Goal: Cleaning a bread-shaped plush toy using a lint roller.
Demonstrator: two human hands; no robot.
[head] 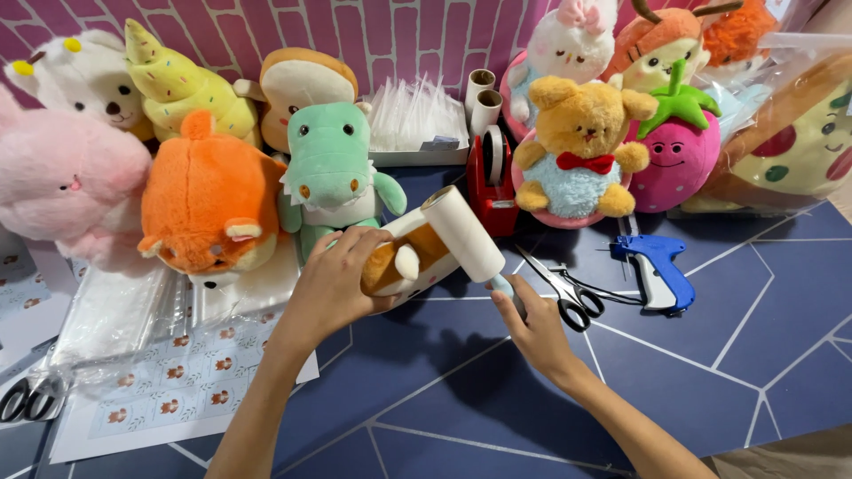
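My left hand (333, 284) grips a small brown and white plush toy (404, 257) above the dark blue table (710, 355). My right hand (532, 328) holds the pale handle of a lint roller; its white roll (461, 232) lies against the top of the toy. Both hands are near the middle of the table, in front of a green crocodile plush (330, 168).
Plush toys line the back: pink (62, 177), orange (209, 200), yellow bear (581, 142), strawberry (679, 155). A red tape dispenser (488, 182), black scissors (568, 297) and a blue tagging gun (661, 270) lie to the right. Sticker sheets (177, 381) and clear bags (115, 310) lie left.
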